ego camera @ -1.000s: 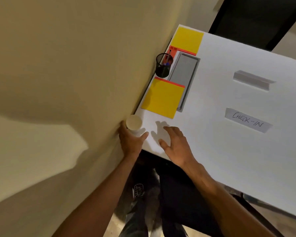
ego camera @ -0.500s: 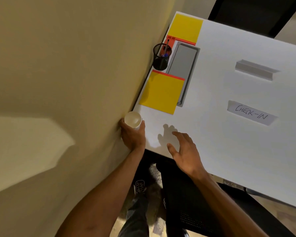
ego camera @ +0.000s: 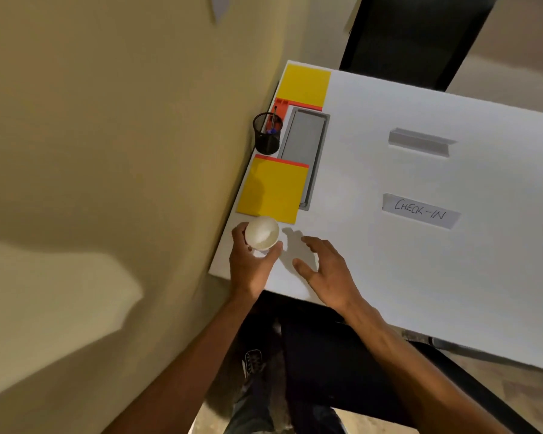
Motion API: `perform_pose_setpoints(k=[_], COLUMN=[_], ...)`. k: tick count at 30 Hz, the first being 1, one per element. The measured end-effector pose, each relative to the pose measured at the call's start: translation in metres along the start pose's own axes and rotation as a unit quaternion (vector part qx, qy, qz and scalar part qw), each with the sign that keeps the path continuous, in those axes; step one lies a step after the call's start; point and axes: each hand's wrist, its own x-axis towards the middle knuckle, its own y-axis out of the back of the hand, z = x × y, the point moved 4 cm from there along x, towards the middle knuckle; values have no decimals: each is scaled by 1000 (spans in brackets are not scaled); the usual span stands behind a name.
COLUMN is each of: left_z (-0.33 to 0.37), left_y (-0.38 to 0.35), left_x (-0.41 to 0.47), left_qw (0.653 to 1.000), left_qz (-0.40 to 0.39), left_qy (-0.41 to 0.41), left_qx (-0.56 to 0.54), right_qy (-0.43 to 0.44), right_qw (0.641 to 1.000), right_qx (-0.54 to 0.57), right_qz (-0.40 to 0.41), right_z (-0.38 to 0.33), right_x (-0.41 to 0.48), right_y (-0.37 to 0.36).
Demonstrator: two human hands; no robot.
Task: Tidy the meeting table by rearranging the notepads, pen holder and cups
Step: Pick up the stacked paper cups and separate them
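Observation:
My left hand [ego camera: 252,267] grips a white paper cup [ego camera: 261,232] above the near left corner of the white table [ego camera: 420,277]. My right hand [ego camera: 326,270] hovers open just right of the cup, fingers spread over the table. A yellow notepad [ego camera: 271,189] with a red top strip lies just beyond the cup. Behind it a black mesh pen holder [ego camera: 266,134] stands with pens inside. A second yellow notepad [ego camera: 304,86] lies at the far left corner.
A grey cable tray lid [ego camera: 303,142] is set into the table beside the pen holder. A folded sign reading CHECK-IN [ego camera: 420,211] and a blank grey sign [ego camera: 420,141] stand further right. A beige wall [ego camera: 107,151] runs along the left edge. A dark chair [ego camera: 414,36] stands beyond the table.
My left hand has brought the cup from the table's corner edge inward, over the table towards the near notepad. My right hand has stayed open beside it.

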Motion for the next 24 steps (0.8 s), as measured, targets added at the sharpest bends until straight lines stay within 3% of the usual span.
perform_pose_setpoints(k=[6,12,20,24], left_z=[53,78,85,108], left_y=[-25,-63,-98,-106], left_x=[-35,-68,-92,-101], left_qw=[981,944,922,935], left_qz=[-168,-309,-362,-327], left_qy=[-82,-51,-12,-49], left_qx=[-49,-109,-134,-126], right_qy=[27,-4,-60,-74], right_qw=[991,974,964,965], right_qx=[130,182,176,153], right_qz=[24,139,191,201], right_z=[-11,-6,25,40], right_x=[-30,-66,-106,-122], right_y=[34,69,85,93])
